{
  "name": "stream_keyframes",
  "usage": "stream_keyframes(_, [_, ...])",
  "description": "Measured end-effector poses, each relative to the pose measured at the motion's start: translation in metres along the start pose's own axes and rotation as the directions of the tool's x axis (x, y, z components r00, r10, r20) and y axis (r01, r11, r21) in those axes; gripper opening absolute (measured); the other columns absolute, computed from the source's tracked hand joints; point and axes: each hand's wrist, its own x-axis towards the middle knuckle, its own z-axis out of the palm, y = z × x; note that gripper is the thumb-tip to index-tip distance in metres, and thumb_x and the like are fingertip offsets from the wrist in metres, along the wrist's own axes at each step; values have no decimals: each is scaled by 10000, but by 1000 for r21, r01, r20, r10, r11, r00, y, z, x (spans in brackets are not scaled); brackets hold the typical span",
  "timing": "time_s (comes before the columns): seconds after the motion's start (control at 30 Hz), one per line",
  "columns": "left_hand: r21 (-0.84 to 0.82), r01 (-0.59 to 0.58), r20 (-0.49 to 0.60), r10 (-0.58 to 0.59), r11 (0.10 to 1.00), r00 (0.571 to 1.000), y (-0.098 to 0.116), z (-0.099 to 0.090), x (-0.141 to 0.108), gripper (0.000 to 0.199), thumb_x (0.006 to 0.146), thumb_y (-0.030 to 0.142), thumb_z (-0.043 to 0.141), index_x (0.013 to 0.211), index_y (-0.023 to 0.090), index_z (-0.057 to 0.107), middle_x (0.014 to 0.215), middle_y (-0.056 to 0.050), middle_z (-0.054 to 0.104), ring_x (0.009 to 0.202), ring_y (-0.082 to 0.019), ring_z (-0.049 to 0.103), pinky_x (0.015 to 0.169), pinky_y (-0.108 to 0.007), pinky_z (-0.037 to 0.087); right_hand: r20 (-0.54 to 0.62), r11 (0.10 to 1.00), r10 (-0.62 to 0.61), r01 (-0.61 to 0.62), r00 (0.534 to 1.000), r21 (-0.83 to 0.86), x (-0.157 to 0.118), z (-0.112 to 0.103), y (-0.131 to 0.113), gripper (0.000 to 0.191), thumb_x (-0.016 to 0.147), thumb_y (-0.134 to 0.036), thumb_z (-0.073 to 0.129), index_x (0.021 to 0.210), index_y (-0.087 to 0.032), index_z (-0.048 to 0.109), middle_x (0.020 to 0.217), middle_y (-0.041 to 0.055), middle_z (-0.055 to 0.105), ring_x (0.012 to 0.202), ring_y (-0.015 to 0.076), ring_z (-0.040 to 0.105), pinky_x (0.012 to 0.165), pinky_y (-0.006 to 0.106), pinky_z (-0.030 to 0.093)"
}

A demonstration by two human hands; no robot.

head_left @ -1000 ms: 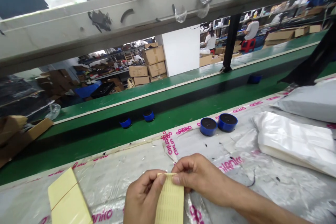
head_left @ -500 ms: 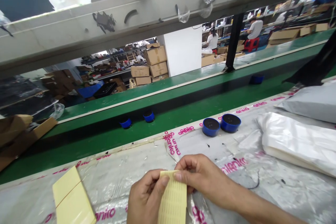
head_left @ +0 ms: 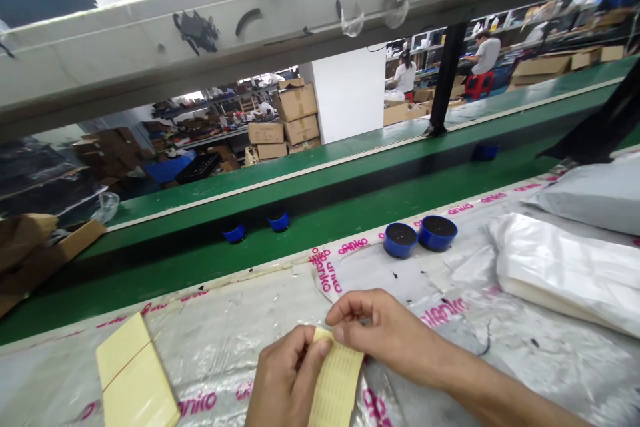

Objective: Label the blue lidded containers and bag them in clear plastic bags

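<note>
My left hand (head_left: 293,373) pinches a yellow sheet of labels (head_left: 336,383) between thumb and fingers, near its top left corner. Small printed rows run across the sheet, and its lower end is cut off by the frame. At the top edge my right hand (head_left: 373,327) is closed, thumb and forefinger pinched together against the sheet. Whether a single label is between those fingertips is too small to tell. To the left, a stack of yellow sheets (head_left: 135,373) lies on the plastic-covered table, bound by a thin reddish band.
Two blue round parts with black tops (head_left: 400,240) stand side by side near the table's back edge. More blue parts (head_left: 234,233) sit on the green conveyor belt (head_left: 320,213). White bags (head_left: 565,273) lie at right. An open carton (head_left: 65,260) is at left; two people sit beyond.
My right fingers have shifted slightly left and up along the sheet's top edge. The sheet has tilted, its top leaning left, and my left hand has moved slightly right.
</note>
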Motion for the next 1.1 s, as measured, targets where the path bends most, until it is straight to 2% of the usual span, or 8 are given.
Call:
stream_keyframes(0.1, [5, -34, 0, 34, 999, 999, -1, 2, 0, 366, 897, 488, 609, 709, 177, 653, 622, 6, 578, 580, -123, 483, 523, -183, 372, 12, 1000, 23, -23, 1000, 2, 1, 0, 2, 117, 733, -177, 687, 843, -151, 718, 691, -20, 593, 639, 108, 504, 590, 214, 367])
stream_keyframes(0.33, [-28, -9, 1, 9, 1000, 1000, -2, 3, 1, 320, 880, 471, 627, 763, 179, 683, 680, -14, 648, 637, -150, 553, 576, -194, 423, 14, 1000, 9, -9, 1000, -3, 1, 3, 6, 141, 706, -125, 685, 841, -154, 714, 704, -23, 608, 631, 101, 515, 575, 198, 373])
stream_keyframes(0.53, [96, -78, 5, 78, 992, 997, -3, 3, 0, 353, 903, 459, 605, 695, 180, 662, 600, 10, 597, 565, -121, 500, 526, -190, 361, 28, 1000, -2, 2, 1000, 1, 0, 2, 9, 137, 719, -103, 656, 836, -155, 703, 705, -20, 611, 635, 100, 506, 555, 190, 358])
stream_keyframes(0.73, [142, -109, -15, 113, 984, 994, -1, 4, -1, 333, 902, 429, 609, 675, 191, 658, 576, 13, 583, 539, -125, 480, 497, -201, 328, 20, 998, 7, -6, 1000, -61, -2, 1, 3, 129, 707, -71, 601, 774, -158, 670, 672, -28, 600, 615, 93, 493, 528, 179, 351])
stream_keyframes(1.0, [211, -171, -9, 177, 962, 984, -3, 3, -1, 273, 902, 360, 605, 683, 206, 658, 605, 23, 646, 532, -119, 519, 542, -205, 357, 15, 992, 18, -16, 1000, -122, -5, 2, 2, 147, 691, -62, 581, 748, -159, 675, 660, -25, 593, 617, 100, 492, 526, 182, 354])
stream_keyframes(1.1, [269, -182, 40, 177, 946, 983, -3, 1, 0, 251, 907, 335, 598, 701, 206, 662, 619, 27, 662, 525, -110, 526, 545, -200, 362, -6, 984, 5, -6, 1000, -178, -5, 2, 2, 157, 691, -64, 570, 740, -166, 678, 659, -27, 594, 621, 103, 491, 528, 188, 351])
